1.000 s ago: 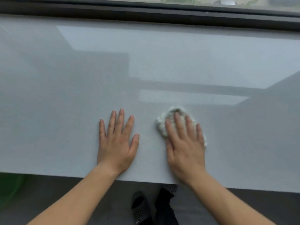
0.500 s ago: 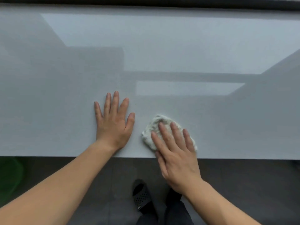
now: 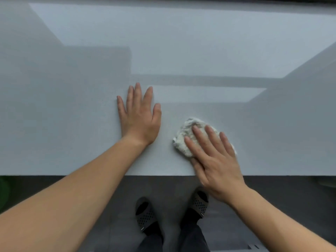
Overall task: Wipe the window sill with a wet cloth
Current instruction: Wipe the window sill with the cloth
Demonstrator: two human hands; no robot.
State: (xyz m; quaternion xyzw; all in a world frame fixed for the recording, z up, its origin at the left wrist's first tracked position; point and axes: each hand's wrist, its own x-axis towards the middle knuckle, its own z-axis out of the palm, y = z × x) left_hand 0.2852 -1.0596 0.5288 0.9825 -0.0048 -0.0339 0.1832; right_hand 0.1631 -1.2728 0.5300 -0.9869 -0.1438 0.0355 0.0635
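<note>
Wet cloth (image 3: 189,135) bunched into a white wad on the pale window sill (image 3: 236,42), near its front edge and right of centre, pinned flat under the spread fingers of the right hand (image 3: 216,160), with no curl around it, just palm-down pressure. Likely trouble from here: a wad this small slipping out from under the flat fingers or skidding off the near edge onto the floor beside the slippers (image 3: 145,215), given no real grip on it. Left hand (image 3: 140,117) just beside, open and empty, braced flat on the sill.
</note>
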